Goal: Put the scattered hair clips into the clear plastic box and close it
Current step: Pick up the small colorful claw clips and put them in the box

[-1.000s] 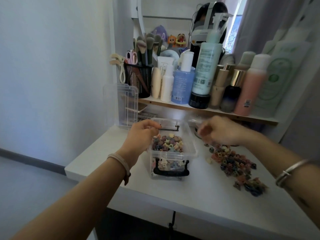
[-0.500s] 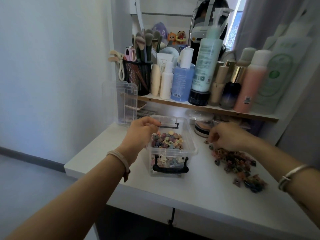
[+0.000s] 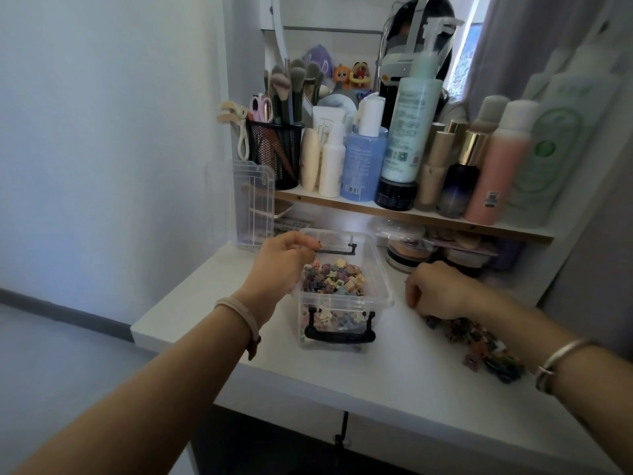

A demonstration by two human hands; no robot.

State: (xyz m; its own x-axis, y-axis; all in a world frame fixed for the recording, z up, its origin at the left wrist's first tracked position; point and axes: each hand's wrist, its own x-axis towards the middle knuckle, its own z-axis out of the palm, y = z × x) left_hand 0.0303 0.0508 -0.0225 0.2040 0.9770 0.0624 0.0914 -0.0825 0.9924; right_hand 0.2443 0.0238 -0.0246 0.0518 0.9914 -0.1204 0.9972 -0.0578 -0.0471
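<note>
The clear plastic box [image 3: 386, 297] with black handles stands open in the middle of the white desk, about half full of small coloured hair clips [image 3: 334, 278]. My left hand [image 3: 282, 264] rests on the box's left rim, fingers curled over its far left corner. A heap of scattered hair clips [image 3: 479, 344] lies on the desk to the right of the box. My right hand [image 3: 436, 289] is pressed down on the heap's near-left end, fingers curled into the clips. The box's clear lid [image 3: 255, 204] leans upright at the back left.
A shelf [image 3: 428, 217] just behind the box carries several bottles, tubes and a black mesh brush holder [image 3: 275, 152]. Round compacts [image 3: 407, 255] sit under the shelf, right behind my right hand. The desk's front edge [image 3: 342, 402] is near. A wall is at the left.
My right hand has dropped from beside the box's far right corner down onto the heap of clips and closed on it. My left hand has stayed on the box's rim.
</note>
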